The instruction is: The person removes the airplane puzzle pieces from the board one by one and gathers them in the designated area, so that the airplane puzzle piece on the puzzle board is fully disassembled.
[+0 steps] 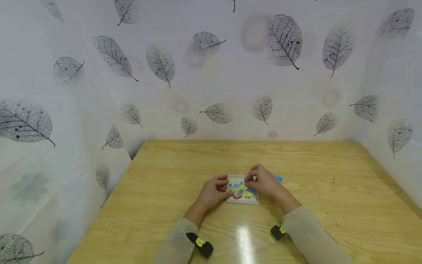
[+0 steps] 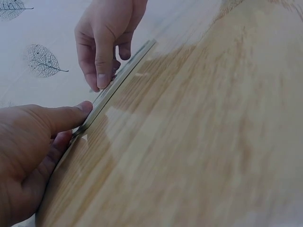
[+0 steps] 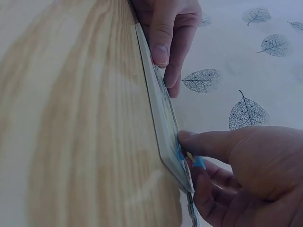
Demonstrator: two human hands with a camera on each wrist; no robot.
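Note:
A flat, light-framed picture puzzle [image 1: 242, 201] lies on the table, its picture in blue, yellow and red. My left hand [image 1: 211, 192] grips its left side, the thumb [image 2: 78, 113] over the near-left corner and the other fingers along the edge. Over the right part of the puzzle, my right hand [image 1: 263, 182] pinches a small blue-and-yellow puzzle piece [image 3: 198, 163] between thumb and fingertips. In the right wrist view that piece is close against the puzzle's surface, partly hidden by the fingers.
Beyond my right wrist, a blue piece [image 1: 278, 178] with a bit of red lies on the wooden table [image 1: 178, 165]. Leaf-patterned white sheeting [image 1: 224, 80] stands behind the table and along both sides. Black wrist straps with cameras [image 1: 206, 249] sit at both sleeves.

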